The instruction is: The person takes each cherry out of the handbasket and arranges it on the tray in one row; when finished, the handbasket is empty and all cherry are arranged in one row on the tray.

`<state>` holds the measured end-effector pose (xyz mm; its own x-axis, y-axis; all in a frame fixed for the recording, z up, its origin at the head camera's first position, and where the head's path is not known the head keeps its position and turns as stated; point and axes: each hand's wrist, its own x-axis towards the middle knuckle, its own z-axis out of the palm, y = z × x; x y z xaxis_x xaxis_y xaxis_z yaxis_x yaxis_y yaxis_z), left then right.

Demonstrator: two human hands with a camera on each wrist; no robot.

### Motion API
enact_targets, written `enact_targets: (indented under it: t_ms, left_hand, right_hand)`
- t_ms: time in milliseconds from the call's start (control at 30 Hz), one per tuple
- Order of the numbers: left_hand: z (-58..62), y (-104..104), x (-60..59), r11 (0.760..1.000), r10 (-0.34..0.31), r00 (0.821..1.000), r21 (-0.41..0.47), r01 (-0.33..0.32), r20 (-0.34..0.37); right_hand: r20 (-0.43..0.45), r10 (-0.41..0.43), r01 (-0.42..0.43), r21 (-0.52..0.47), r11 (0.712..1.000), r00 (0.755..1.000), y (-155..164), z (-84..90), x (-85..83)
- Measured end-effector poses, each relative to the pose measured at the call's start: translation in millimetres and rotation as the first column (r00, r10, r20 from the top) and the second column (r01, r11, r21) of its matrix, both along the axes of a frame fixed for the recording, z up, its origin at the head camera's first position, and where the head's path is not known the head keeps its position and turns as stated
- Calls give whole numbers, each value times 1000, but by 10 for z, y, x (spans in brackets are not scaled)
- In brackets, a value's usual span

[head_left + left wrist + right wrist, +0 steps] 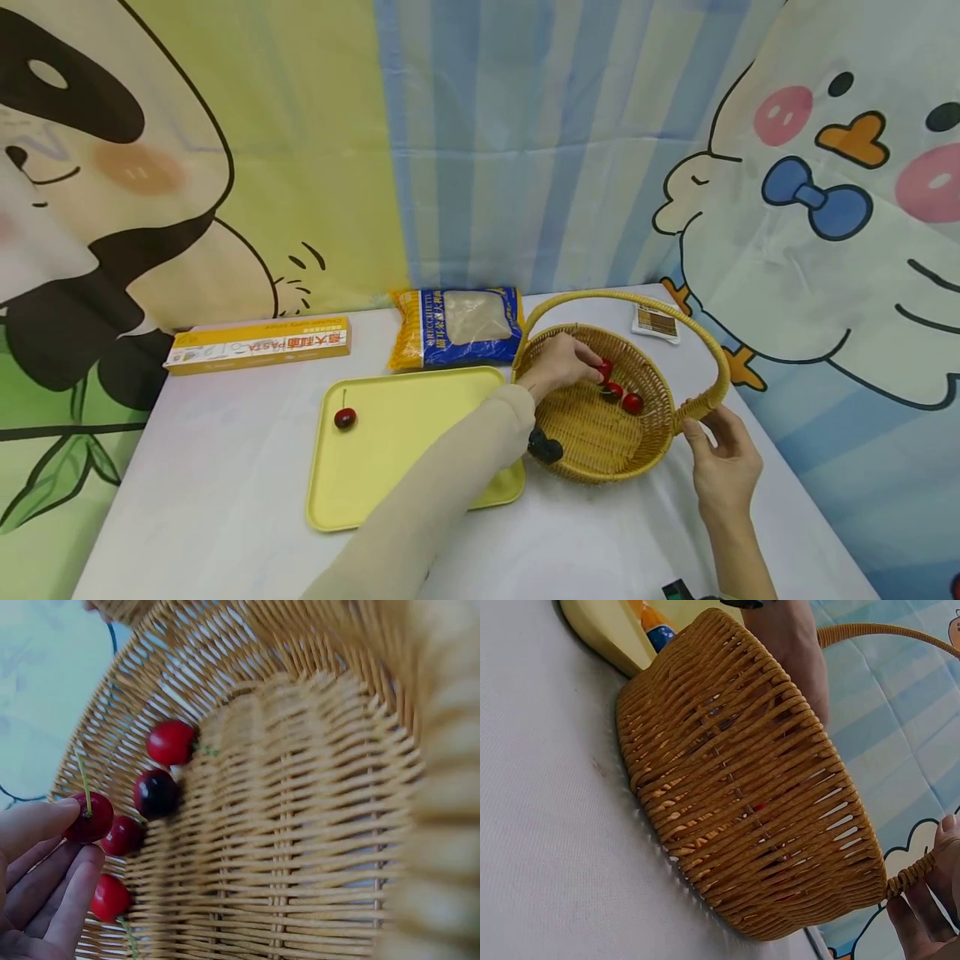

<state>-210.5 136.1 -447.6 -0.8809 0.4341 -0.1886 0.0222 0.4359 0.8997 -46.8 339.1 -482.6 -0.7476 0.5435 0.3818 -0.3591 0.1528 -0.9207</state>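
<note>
Inside the round wicker basket [600, 446], my left hand [561, 363] pinches a red cherry [93, 817] between thumb and fingers, its green stem pointing up. Close by, several more cherries [171, 742] lie against the basket's side, one of them very dark [156, 793]. My right hand [724, 463] grips the base of the basket's arched handle [909, 879] at the right rim, thumb on one side and fingers on the other. A single stemmed cherry [345, 418] rests on the yellow tray [405, 408], which my left sleeve partly covers.
Behind the tray lies a blue and yellow pasta bag [471, 327]. A long pasta box [258, 344] sits at the back left, and a small packet [656, 323] lies behind the basket. A printed curtain [495, 150] hangs along the table's back.
</note>
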Motion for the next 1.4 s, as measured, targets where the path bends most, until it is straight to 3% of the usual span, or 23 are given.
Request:
enact_targets:
  t_ms: [200,567,867,1000,1167,1400]
  left_hand:
    - [72,-132,35,996,-27,999,81,25,33]
    - [258,-518,247,982,-66,996,182,54,59]
    - [319,-1029,333,960,-77,996,273,60,52]
    - [315,-1326,356,949,-49,997,314,29,56]
    - [223,-1727,394,935,26,996,349,-54,85]
    - [98,-2309,444,931,156,980,314,-187,121]
  right_hand:
    - [57,-35,35,-5,999,998,-8,5,21]
    - [-21,15,-17,-54,998,1000,-24,-3,-11]
    - [9,-16,16,-54,998,1000,-23,-1,-5]
    - [-14,-11,10,-50,999,1000,-11,-18,0]
    - [3,-33,33,-47,998,999,7,-32,7]
    - [-15,-27,26,-56,998,1000,1,-20,-15]
